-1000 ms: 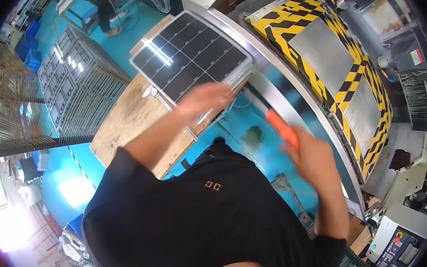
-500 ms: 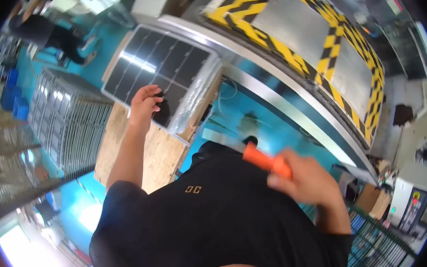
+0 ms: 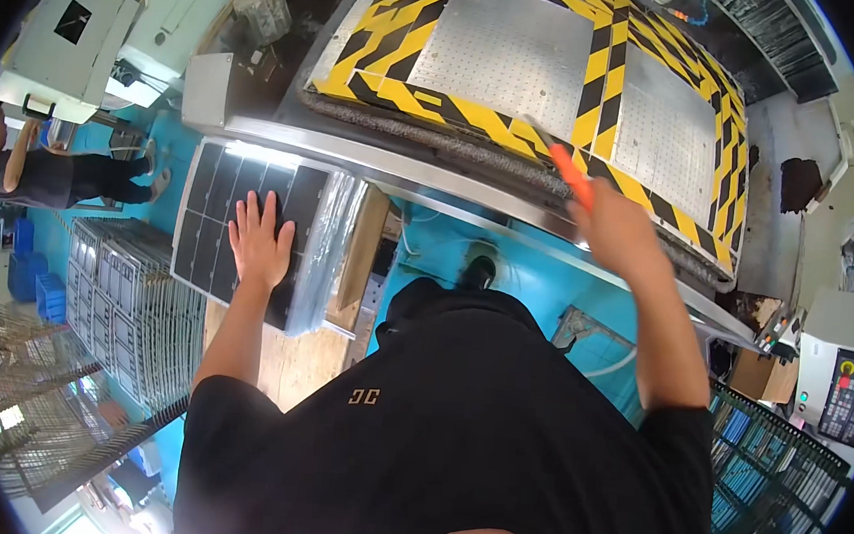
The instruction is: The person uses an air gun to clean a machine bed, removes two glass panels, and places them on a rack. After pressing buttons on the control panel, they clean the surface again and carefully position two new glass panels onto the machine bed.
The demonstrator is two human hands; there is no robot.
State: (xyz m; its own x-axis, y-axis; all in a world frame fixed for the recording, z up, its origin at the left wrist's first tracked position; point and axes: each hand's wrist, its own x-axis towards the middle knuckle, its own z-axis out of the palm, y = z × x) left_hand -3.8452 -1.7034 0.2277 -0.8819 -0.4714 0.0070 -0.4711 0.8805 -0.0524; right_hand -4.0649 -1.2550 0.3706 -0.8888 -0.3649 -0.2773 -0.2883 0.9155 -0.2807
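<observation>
My left hand [image 3: 260, 242] lies flat, fingers spread, on a stack of dark gridded panels [image 3: 215, 185] with pale edges. Clear plastic wrap [image 3: 322, 249] covers the near right side of the stack. In my right hand [image 3: 619, 227] is an orange-handled tool [image 3: 571, 176] with a flat grey blade, the fingers wrapped round its handle. Its blade points up and left over the front border of the machine bed [image 3: 509, 48], which has yellow and black striped tape around perforated metal plates. Whether the blade touches the bed I cannot tell.
A metal rail [image 3: 434, 179] runs along the bed's front. Below the panels is a wooden board [image 3: 280, 356]. Stacked grey frames [image 3: 128, 304] and blue bins [image 3: 28, 261] stand at left, with another person [image 3: 63, 173] beyond. A control panel [image 3: 846, 395] and a wire rack [image 3: 771, 485] are at right.
My left hand has come down flat onto the panels. My right hand has carried the orange-handled tool forward from near my body to over the machine bed. The view has shifted.
</observation>
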